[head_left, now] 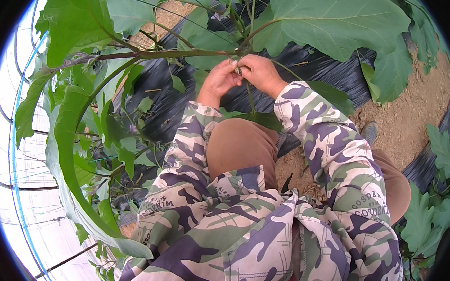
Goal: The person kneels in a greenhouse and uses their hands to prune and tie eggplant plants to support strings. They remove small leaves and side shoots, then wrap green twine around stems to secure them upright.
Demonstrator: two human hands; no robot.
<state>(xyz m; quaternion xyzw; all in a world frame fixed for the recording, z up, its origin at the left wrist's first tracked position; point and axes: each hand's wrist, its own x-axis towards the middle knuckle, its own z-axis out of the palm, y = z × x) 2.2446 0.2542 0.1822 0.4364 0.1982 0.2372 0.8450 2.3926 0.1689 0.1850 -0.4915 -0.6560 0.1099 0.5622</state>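
Note:
My left hand (221, 79) and my right hand (262, 74) meet just below a thick plant stem (189, 53), at the top middle. Their fingertips are pinched together around a small dark greyish thing (238, 70), too small to make out. Both hands are closed, the right one seen from its back. Where the stem forks, a pale spot shows right above the fingers. A large broad green leaf (340, 21) spreads beyond my right hand. The plant looks like an eggplant, with a purple flower (132, 128) low on the left.
Black plastic film (170, 111) covers the bed under the plant. Bare brown soil (412, 108) lies to the right. A long curled leaf (71, 167) hangs close on the left, before a pale greenhouse wall (34, 221) with a blue line. Thin dark strings (161, 6) cross the top.

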